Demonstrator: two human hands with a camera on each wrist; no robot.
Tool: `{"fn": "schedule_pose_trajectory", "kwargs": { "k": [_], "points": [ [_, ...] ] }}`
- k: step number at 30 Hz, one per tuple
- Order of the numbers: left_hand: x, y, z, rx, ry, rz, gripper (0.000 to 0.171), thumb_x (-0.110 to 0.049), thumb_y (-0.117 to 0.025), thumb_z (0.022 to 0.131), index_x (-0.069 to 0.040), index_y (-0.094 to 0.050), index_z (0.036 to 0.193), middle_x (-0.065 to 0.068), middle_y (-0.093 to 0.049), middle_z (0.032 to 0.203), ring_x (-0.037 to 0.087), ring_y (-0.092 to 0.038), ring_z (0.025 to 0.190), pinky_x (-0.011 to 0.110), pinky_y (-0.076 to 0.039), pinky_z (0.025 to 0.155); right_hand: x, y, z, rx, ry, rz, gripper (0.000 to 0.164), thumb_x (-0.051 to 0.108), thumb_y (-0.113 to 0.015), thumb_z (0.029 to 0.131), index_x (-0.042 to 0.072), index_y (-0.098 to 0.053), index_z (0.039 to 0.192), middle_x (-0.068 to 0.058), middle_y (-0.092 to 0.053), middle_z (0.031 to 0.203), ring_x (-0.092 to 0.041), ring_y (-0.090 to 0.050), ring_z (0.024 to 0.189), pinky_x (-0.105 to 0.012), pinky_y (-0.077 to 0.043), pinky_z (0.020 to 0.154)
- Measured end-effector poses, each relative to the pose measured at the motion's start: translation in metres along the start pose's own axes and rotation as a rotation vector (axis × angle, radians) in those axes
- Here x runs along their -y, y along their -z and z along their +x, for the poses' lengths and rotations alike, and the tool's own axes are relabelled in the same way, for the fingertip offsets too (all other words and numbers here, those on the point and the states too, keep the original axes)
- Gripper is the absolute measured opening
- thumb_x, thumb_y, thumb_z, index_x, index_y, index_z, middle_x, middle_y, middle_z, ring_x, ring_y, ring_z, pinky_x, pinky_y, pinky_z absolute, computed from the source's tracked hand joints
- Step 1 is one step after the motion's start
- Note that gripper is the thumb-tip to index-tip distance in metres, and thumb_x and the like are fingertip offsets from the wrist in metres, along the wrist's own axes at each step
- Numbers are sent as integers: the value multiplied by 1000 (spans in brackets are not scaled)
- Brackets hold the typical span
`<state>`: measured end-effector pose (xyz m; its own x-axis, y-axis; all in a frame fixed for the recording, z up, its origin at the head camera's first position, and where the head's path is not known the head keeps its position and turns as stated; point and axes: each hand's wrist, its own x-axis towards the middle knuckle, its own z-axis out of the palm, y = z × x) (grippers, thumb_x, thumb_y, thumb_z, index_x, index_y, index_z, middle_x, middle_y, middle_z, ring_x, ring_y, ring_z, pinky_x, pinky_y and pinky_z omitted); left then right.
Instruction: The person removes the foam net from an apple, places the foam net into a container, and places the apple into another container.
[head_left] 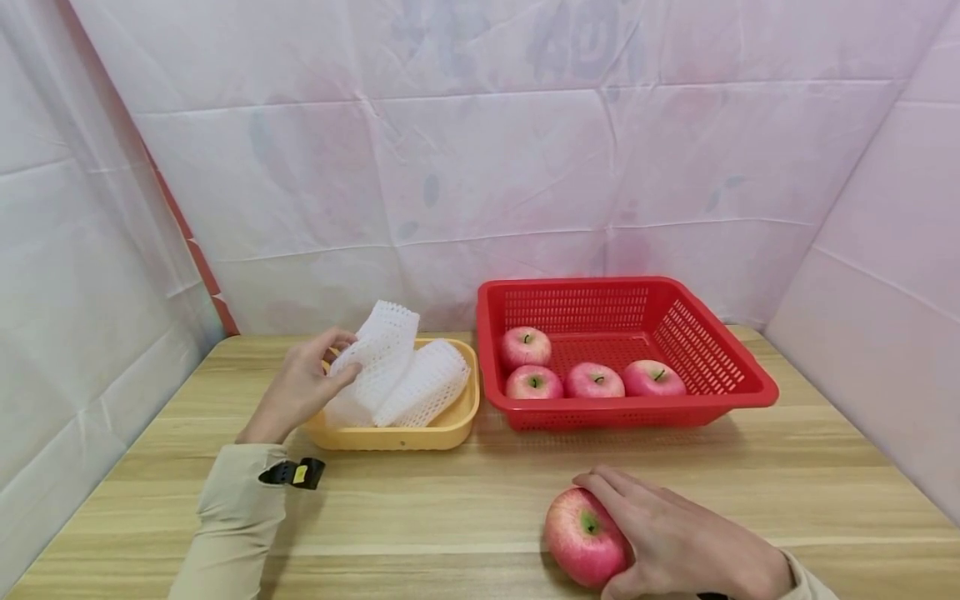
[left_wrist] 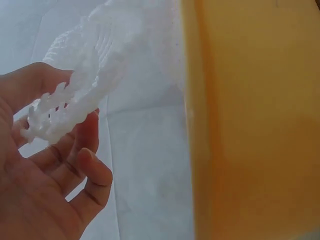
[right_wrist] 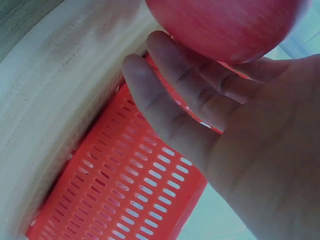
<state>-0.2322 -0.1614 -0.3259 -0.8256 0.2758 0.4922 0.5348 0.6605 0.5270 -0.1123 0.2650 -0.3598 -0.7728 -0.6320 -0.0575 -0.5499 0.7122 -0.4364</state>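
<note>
At the yellow basket, my left hand pinches a white foam fruit net between thumb and fingers. The left wrist view shows the edge of that foam net between the thumb and fingers of the left hand. A second foam net lies in the yellow basket. Near the front of the table, my right hand grips a red apple, fingers over its top and thumb at its near side. In the right wrist view the apple shows only partly.
A red slotted basket stands to the right of the yellow one, with several apples along its left and front sides. Both baskets stand on a wood-grain table. White printed sheets hang behind and at both sides.
</note>
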Motion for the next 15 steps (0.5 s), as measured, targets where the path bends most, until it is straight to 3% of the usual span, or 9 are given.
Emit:
{"fn": "schedule_pose_trajectory", "kwargs": {
  "k": [5,10,15],
  "points": [
    [7,2,-1,62,47,4,28,2,-68,94,6,-63,121,23,-68,108,31,-64,83,41,-52,69,2,1,0,-5,18,-14,76,49,-85,74,28,-50,139,15,-49,124,-8,-50,106,-27,-55,80],
    [11,4,-4,116,117,61,34,2,-64,94,7,-60,127,27,-68,109,25,-60,75,31,-48,57,2,1,0,20,-10,-3,77,48,-85,74,28,-50,140,14,-49,125,-10,-50,106,-27,-55,80],
    [14,5,-7,135,174,135,43,2,-63,91,11,-56,132,27,-67,107,24,-56,73,33,-45,58,1,1,0,25,-16,-3,77,48,-85,74,27,-50,140,14,-49,126,-10,-50,107,-28,-55,81]
  ]
}}
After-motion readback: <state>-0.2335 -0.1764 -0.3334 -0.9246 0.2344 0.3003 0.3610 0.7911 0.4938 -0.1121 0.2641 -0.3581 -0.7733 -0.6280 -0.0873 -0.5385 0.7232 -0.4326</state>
